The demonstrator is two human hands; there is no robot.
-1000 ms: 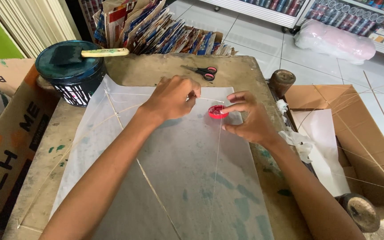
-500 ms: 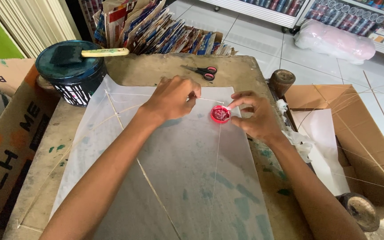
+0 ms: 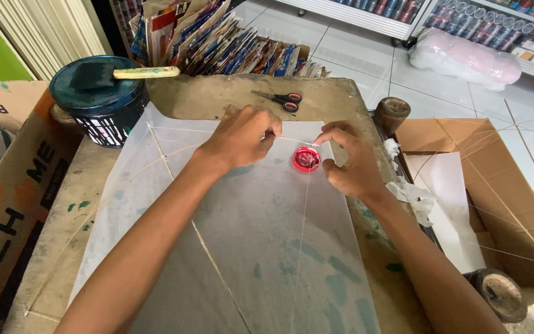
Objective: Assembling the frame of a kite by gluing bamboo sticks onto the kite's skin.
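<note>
The left hand (image 3: 242,137) and right hand (image 3: 352,162) pinch a thin stick (image 3: 292,140) tight. Just below sits a small red cap (image 3: 306,159). The paper (image 3: 248,247) underneath looks light and easy to tear, so hold the stick.

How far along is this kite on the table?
Done: thin sticks already lie crossed under the translucent paper. In hand: the left hand and right hand stretch a thread above the small red cap. Left, probably: the paper edges look unfolded; scissors lie untouched.
</note>
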